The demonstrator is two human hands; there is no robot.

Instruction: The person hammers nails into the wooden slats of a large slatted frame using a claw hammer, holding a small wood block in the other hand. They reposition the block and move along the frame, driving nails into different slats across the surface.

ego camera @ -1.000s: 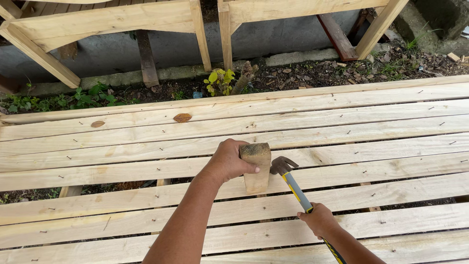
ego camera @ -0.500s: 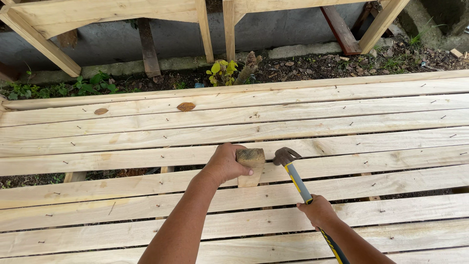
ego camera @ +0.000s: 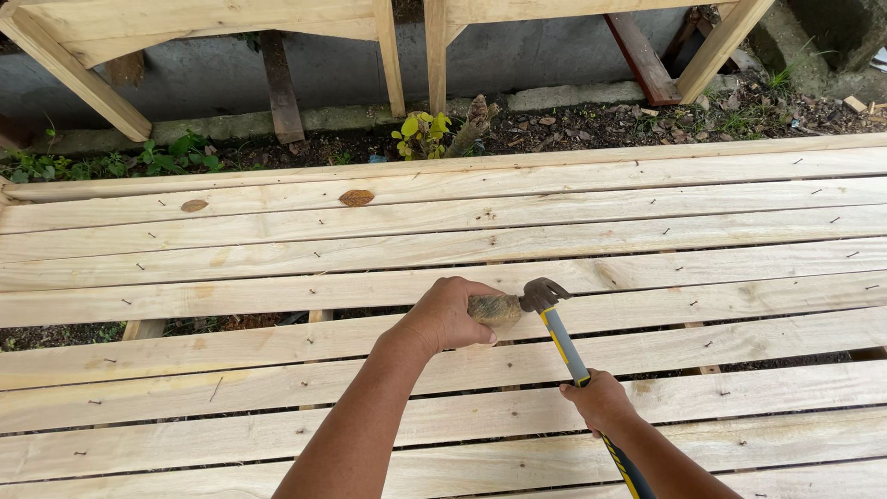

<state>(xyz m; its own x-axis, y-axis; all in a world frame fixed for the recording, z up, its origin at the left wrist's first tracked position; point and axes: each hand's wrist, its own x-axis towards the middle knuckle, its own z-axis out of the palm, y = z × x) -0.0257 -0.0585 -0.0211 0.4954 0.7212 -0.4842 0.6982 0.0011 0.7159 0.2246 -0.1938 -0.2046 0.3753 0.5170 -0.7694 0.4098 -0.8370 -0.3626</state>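
Two bare hands over pale wooden planks (ego camera: 647, 231) laid side by side with narrow gaps, small nails dotting them. Left hand (ego camera: 448, 314) curled tight around a short, weathered block of wood (ego camera: 497, 310), thumb and fingers wrapped over its near end; block pressed down at a gap between two planks, near the middle of the deck, long axis running roughly left to right, free end pointing right. Right hand (ego camera: 601, 402) closed in a full fist around the handle of a claw hammer with dark steel head and yellow-and-black grip (ego camera: 559, 337). Hammer's long axis slanted from lower right up to upper left, head touching or just beside the block's right end, claw pointing up and to the right, away from the body. Handle's butt end running out under the right forearm toward the lower edge. No packages, labels or signs legible anywhere. Beyond the far plank: dark soil, a small yellow-green leafy plant (ego camera: 423, 129), a grey concrete wall (ego camera: 517, 55), and slanted timber frame legs (ego camera: 74, 74). Two brown oval knots (ego camera: 356, 198) on far planks.
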